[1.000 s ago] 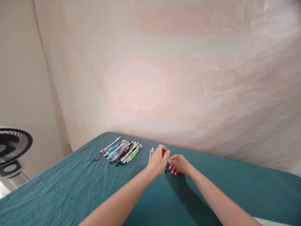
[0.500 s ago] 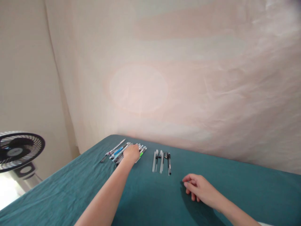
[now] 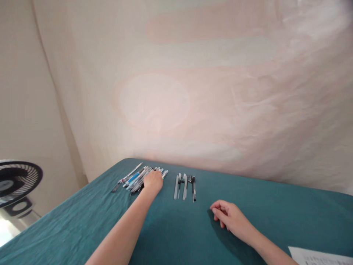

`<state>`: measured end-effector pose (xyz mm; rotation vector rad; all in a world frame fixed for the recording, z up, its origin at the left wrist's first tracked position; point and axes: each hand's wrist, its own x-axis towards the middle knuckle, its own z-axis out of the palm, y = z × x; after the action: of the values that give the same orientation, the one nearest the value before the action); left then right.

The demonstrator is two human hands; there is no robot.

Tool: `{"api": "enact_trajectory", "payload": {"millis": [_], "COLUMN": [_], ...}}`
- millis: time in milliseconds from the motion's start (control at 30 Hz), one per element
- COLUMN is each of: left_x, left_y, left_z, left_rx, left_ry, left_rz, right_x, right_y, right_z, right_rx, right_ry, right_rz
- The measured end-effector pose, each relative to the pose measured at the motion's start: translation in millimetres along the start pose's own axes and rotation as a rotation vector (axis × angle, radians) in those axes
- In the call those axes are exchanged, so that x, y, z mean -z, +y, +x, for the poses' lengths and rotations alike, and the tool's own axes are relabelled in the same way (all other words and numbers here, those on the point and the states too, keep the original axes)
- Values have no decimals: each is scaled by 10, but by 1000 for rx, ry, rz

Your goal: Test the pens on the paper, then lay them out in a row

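Observation:
My left hand [image 3: 153,180] reaches over the right side of a pile of pens [image 3: 135,179] on the far left of the table. Its back faces me and the fingers point down among the pens, so I cannot make out what they grip. To the right of the pile, several pens [image 3: 184,187] with clear and black bodies lie side by side in a row. Nearer to me, my right hand [image 3: 227,217] hovers low over the cloth or rests on it, fingers loosely bent and a little apart, with nothing in them.
A green cloth [image 3: 171,235] covers the table. Behind it hangs a pale wrinkled sheet [image 3: 215,110]. At the left edge stands a black and white fan [image 3: 20,184]. A printed white paper [image 3: 320,255] lies at the lower right corner, beside my right forearm.
The view has shifted a little to the right, and more of the white paper shows. My left hand has moved slightly toward the pile's right edge, covering the green pen. My right hand stays loosely bent.

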<state>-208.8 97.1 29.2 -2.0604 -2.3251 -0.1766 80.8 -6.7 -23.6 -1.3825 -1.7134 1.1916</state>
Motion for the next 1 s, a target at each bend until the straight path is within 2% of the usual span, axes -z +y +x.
{"api": "enact_trajectory", "payload": {"millis": [167,300,367,433,467,533,633,767,867,933,1000], "left_x": [136,256,282,276,262,215,126,17,-57,-106,-155], "left_y": [50,263,432,617,707,871,1042,1145,1198,1243,1292], "left_z": [-30,-131,-241,-393,-479,-654,-873,-1021,-1063,-1084,-1106], "left_rx": [-51,-160,-257,-433,-520,-596,-627,-640,-554,-466,-356], "left_ry": [17,21,-1,-50,-101,-188,-351,-522,-649,-755,-811], "left_rz": [-65,-169,-250,-420,-521,-673,-783,-891,-1048,-1216,-1379], "right_x": [1,-3,-1,8,15,36,71,104,113,114,111], "right_y": [-16,-23,-23,-30,-37,-55,-72,-44,-20,-20,-31], "right_z": [-9,-4,6,13,15,11,-6,-20,-18,-17,-18], "right_rx": [34,45,43,25,17,15,59,117,107,107,118], "right_ry": [15,28,36,59,87,174,284,286,266,238,208], "right_rz": [28,36,50,97,144,276,460,479,435,406,372]}}
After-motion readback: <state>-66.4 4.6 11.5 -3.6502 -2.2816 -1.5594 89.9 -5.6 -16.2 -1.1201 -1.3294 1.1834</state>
